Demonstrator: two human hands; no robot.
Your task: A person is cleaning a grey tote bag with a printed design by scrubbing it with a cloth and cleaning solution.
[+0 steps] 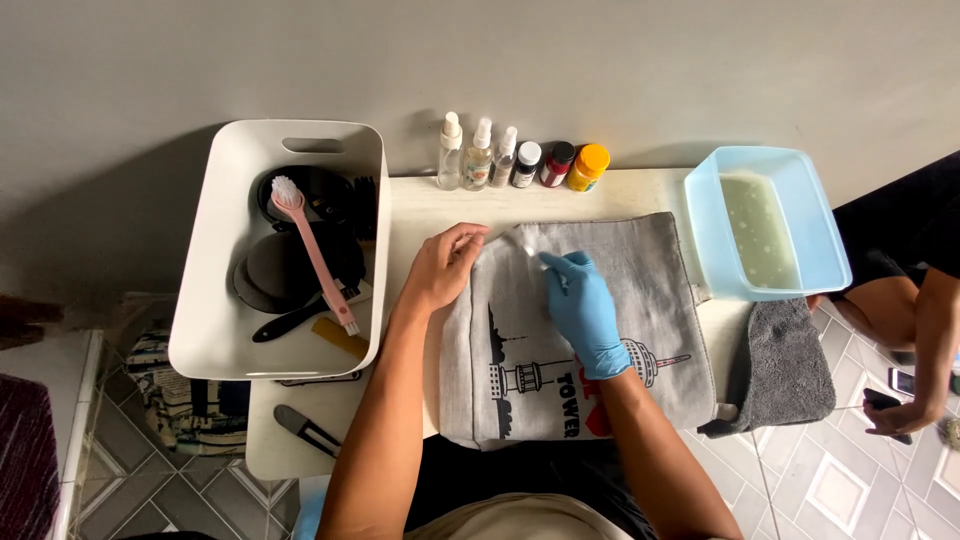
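A grey fabric tote bag (pixel 640 300) with a printed tower picture lies flat on a small pale table (pixel 430 205). My left hand (pixel 440 268), bare, rests on the bag's upper left corner and pins it down. My right hand (pixel 580 310) wears a blue glove and pinches a small white piece, perhaps a cotton pad (pixel 528 250), against the fabric near the bag's top edge.
A white bin (pixel 200 300) at left holds a pink brush (pixel 315 250) and dark items. Spray bottles (pixel 478 155) and small jars (pixel 560 165) line the wall. A blue tub of water (pixel 830 260) and a grey towel (pixel 785 365) sit right. Another person's arm (pixel 930 340) is at far right.
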